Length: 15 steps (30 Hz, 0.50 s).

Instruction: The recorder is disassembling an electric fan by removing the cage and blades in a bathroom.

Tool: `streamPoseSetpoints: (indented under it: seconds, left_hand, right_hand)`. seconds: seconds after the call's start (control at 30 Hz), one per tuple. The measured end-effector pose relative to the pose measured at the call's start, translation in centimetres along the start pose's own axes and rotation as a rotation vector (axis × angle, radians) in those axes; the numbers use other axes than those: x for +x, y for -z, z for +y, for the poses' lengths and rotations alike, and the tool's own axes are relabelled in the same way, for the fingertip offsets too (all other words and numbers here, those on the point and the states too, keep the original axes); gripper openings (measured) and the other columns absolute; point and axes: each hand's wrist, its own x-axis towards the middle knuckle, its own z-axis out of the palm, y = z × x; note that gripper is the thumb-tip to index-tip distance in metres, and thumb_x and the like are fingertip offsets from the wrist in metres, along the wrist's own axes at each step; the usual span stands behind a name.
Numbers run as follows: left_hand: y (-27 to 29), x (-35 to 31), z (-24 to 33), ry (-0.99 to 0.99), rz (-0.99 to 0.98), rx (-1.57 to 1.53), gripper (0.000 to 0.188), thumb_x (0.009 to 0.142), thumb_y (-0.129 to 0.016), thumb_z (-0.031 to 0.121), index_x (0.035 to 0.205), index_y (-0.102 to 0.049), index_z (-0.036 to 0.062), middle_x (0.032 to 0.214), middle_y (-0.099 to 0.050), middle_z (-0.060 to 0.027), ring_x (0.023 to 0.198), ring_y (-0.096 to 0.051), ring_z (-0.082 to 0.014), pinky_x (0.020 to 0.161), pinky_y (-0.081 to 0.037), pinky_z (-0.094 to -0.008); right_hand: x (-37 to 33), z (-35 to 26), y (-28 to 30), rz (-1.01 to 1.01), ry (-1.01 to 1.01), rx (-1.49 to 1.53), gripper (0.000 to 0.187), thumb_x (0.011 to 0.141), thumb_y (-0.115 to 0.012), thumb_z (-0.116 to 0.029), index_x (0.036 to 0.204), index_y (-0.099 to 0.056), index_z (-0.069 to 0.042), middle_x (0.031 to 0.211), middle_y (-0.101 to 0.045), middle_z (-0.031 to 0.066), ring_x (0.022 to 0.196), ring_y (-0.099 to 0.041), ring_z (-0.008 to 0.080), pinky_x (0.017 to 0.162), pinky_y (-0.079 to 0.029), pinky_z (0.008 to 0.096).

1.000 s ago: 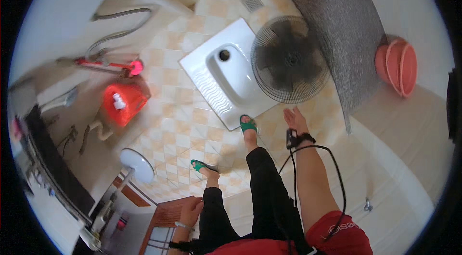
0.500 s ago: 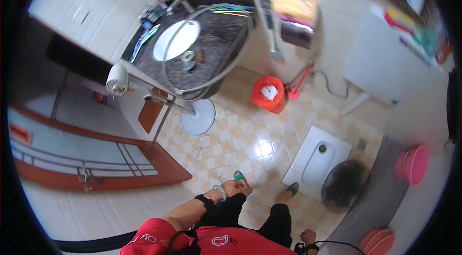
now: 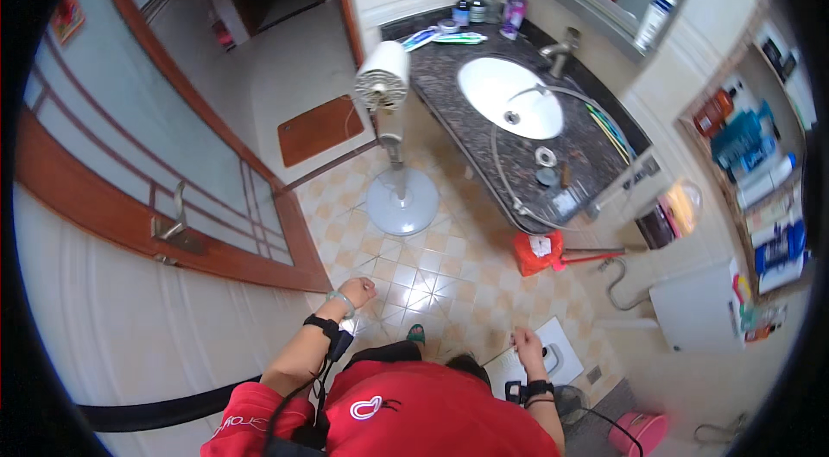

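My left hand (image 3: 356, 290) hangs over the tiled floor, its fingers curled in with nothing seen in them; a pale bangle and a black wrist strap are on that arm. Closest to it is the edge of the wooden door with frosted panes (image 3: 173, 224). On the other side, my right hand (image 3: 528, 346) is above the white squat toilet (image 3: 561, 340), empty, with fingers loosely bent and a little apart. A black strap circles that wrist too. Ahead stands a white pedestal fan (image 3: 384, 81) on a round base; its blades do not show.
A dark stone counter (image 3: 458, 116) carries a white basin (image 3: 492, 86), a tap (image 3: 563, 47) and a loose grey hose (image 3: 494, 151). Below it sits a red-lined bin (image 3: 537, 254). Bottles fill a wall niche (image 3: 764, 189) at right. A brown mat (image 3: 321, 129) lies beyond the doorway.
My view has swung left and upright, toward the doorway and the counter. Both hands now hang apart at my sides, the right one further forward. One green slipper has gone out of sight.
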Motion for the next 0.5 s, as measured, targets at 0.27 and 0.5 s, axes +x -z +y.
streamPoseSetpoints:
  seconds: [0.27, 0.5]
  left_hand:
    - [6.6, 1.0, -4.1, 0.141, 0.042, -0.256, 0.035, 0.078, -0.065, 0.034, 0.096, -0.066, 0.0043, 0.093, -0.067, -0.0143, 0.088, -0.063, -0.027, 0.079, -0.048, -0.0334]
    - [16.6, 5.3, -3.6, 0.221, 0.07, -0.404, 0.024, 0.086, -0.059, 0.022, 0.094, -0.064, -0.0004, 0.074, -0.065, -0.0077, 0.067, -0.061, -0.0143, 0.062, -0.049, -0.0279]
  right_hand:
    - [6.2, -27.7, 4.4, -0.025, 0.181, 0.97, 0.035, 0.092, -0.052, -0.03, 0.117, -0.052, -0.006, 0.095, -0.061, 0.0033, 0.076, -0.058, 0.0097, 0.064, -0.049, 0.0218]
    - [9.1, -43.2, -1.6, -0.326, 0.323, 0.328, 0.022, 0.093, -0.053, -0.022, 0.09, -0.064, -0.003, 0.06, -0.053, -0.0031, 0.057, -0.049, 0.0043, 0.055, -0.037, 0.0185]
